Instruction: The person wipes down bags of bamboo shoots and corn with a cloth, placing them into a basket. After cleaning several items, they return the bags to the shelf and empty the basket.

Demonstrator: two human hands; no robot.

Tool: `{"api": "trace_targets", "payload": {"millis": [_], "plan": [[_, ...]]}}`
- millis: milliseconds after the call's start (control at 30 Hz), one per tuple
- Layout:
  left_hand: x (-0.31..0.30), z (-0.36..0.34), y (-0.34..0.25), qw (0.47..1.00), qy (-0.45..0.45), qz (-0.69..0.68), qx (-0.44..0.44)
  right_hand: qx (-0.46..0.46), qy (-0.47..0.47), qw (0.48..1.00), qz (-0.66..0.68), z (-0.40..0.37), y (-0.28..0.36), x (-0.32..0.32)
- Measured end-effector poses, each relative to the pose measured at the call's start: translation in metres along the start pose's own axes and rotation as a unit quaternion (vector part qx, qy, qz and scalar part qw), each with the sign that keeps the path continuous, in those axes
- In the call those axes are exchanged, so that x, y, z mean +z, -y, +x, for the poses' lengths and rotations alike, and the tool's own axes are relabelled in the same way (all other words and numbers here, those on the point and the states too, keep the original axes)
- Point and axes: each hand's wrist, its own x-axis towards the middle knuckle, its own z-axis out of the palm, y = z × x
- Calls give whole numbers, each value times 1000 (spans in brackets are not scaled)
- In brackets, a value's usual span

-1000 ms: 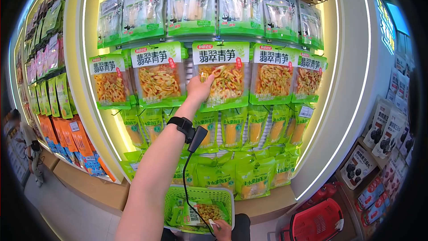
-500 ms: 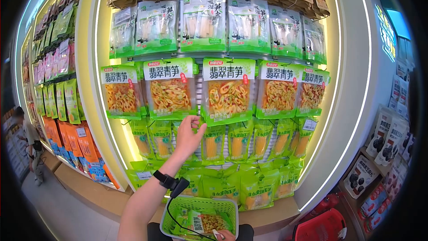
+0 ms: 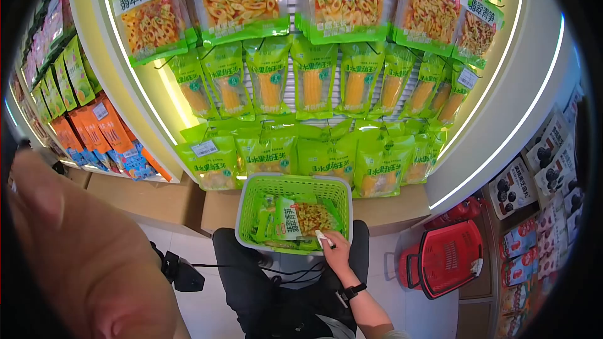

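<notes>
My left hand [image 3: 81,245] looms large and blurred at the left, close to the camera; its fingers are mostly cut off in the dark edge, so their grip is hidden. Below the shelves, a green perforated basket [image 3: 347,213] sits in front of my knees. My right hand [image 3: 337,252] is closed at its near right rim, with a small white piece [image 3: 322,238] showing at the fingers, perhaps part of the handle. Inside the basket lies a food pouch [image 3: 308,218] with a white label and sliced vegetables, on top of other green packs.
Sliced-vegetable pouches [image 3: 345,0] hang at the top of the display, above green corn packs [image 3: 314,81] and a lower row of green bags [image 3: 267,150]. A red shopping basket [image 3: 446,257] stands at the right on the floor. Black cables [image 3: 251,268] cross my lap.
The view has tilted down. My left hand has drawn back from the hanging pouches to the near left. My right hand remains at the basket's near rim.
</notes>
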Motion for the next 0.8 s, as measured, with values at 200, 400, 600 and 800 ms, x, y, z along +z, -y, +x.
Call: {"api": "trace_targets", "payload": {"millis": [200,400,600,800], "plan": [[-14,-4,-33,987,152,-48,9,-16,2,1000,4,-11,-10,1],[0,-12,-35,985,166,-50,3,0,18,1000,4,-11,1,-2],[-4,-14,-38,985,170,-33,3,-19,9,1000,-5,-14,-4,2],[-11,-21,-37,983,181,-20,-20,7,12,1000,-5,-10,3,1]]}}
